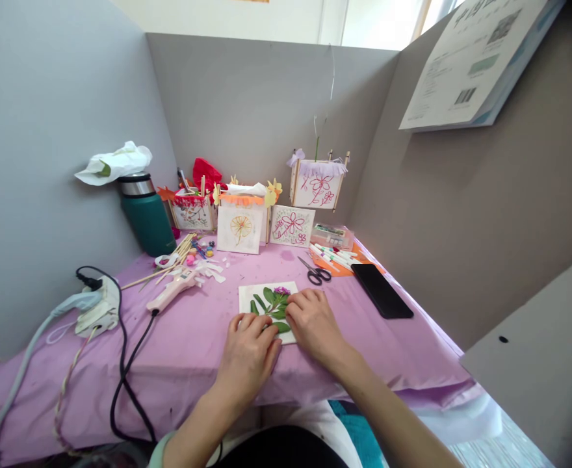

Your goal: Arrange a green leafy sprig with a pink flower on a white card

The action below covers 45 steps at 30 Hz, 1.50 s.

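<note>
A small white card (pixel 251 296) lies on the purple tablecloth (pixel 188 338), with green leaves (pixel 269 303) and a purple flower (pixel 281 290) laid on it. My left hand (pixel 247 354) rests flat on the card's near left corner, fingers stretched toward the leaves. Over the card's right side sits my right hand (pixel 314 322), its fingertips pressing down on the leaves beside the flower. Neither hand lifts anything.
A pink glue gun (pixel 171 291) and power strip (pixel 95 305) with cables lie at left. Scissors (pixel 316 273), markers (pixel 332 257) and a black phone (pixel 381 290) sit at right. Decorated paper boxes (pixel 241 224) and a green flask (pixel 145 214) stand at the back, against grey partitions.
</note>
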{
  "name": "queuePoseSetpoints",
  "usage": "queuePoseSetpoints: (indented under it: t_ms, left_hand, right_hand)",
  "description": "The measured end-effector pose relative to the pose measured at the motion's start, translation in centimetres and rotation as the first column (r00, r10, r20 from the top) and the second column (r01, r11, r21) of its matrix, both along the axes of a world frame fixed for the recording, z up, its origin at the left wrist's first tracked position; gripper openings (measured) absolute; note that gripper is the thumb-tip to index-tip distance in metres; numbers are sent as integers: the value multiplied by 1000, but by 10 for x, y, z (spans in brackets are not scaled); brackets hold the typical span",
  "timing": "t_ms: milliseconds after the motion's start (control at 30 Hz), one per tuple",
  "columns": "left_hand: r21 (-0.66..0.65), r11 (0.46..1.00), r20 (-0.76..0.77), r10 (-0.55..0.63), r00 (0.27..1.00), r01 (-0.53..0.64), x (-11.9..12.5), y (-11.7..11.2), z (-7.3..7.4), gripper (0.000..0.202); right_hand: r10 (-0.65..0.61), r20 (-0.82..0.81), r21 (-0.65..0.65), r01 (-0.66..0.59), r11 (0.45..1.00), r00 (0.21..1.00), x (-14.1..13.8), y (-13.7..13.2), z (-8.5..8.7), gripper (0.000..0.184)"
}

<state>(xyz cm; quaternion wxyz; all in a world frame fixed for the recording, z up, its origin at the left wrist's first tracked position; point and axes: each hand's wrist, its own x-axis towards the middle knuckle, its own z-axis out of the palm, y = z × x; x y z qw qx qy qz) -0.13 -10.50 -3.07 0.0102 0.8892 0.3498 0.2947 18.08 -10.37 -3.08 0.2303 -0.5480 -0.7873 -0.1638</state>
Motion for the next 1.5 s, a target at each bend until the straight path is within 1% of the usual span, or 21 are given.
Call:
queuePoseSetpoints:
  t_ms: [100, 200, 333, 433, 567, 700, 800, 867, 933, 1033, 1133, 1300, 1500]
  left_hand:
    - [2, 1000, -9, -4, 1000, 4, -1, 2, -1, 22]
    - [-16, 1000, -51, -8, 999, 7, 1, 5, -2, 28]
    - [-64, 998, -114, -25, 993, 17, 5, 9, -3, 35]
    - [-86, 996, -144, -38, 989, 26, 7, 11, -3, 33]
    - [-85, 996, -154, -37, 987, 24, 7, 11, -2, 31]
    - [-90, 996, -156, -34, 987, 20, 5, 10, -4, 31]
    - [-81, 996, -144, -38, 989, 27, 5, 10, -4, 29]
    - [-75, 997, -141, -39, 989, 28, 7, 11, -2, 28]
    - [-73, 997, -150, -27, 988, 17, 9, 11, 0, 28]
    - [-77, 997, -184, -3, 983, -11, 14, 11, 4, 28]
    - [-75, 997, -199, -3, 980, -12, 15, 10, 5, 26]
    - [-79, 997, -176, -14, 984, 0, 12, 9, 5, 26]
    - [-89, 996, -169, -21, 985, 6, 11, 10, 3, 28]
  right_hand:
    - [7, 8, 9, -7, 1000, 1000, -1, -4, 2, 16]
    - [12, -5, -15, -12, 1000, 1000, -1, -7, 2, 15]
    - [27, -61, -67, -31, 997, 998, 0, -10, 2, 12]
    - [27, -124, -88, -38, 995, 992, 2, -12, 2, 11]
    - [35, -131, -75, -45, 996, 991, 4, -13, -1, 18]
    - [47, -139, -71, -58, 996, 989, 5, -15, -3, 18]
    - [-14, -188, -14, 11, 1000, 982, 8, -13, 2, 18]
    - [-76, -159, 2, 77, 997, 984, 11, -9, 5, 16]
    - [-102, -92, -12, 101, 995, 991, 13, -2, 4, 14]
    - [-91, -34, -30, 90, 996, 995, 14, 7, 0, 12]
    - [-72, -4, -32, 72, 997, 997, 13, 13, -4, 14]
    - [-40, 43, -34, 42, 999, 998, 11, 17, 0, 18]
    - [-40, 59, -35, 43, 998, 997, 12, 14, 3, 14]
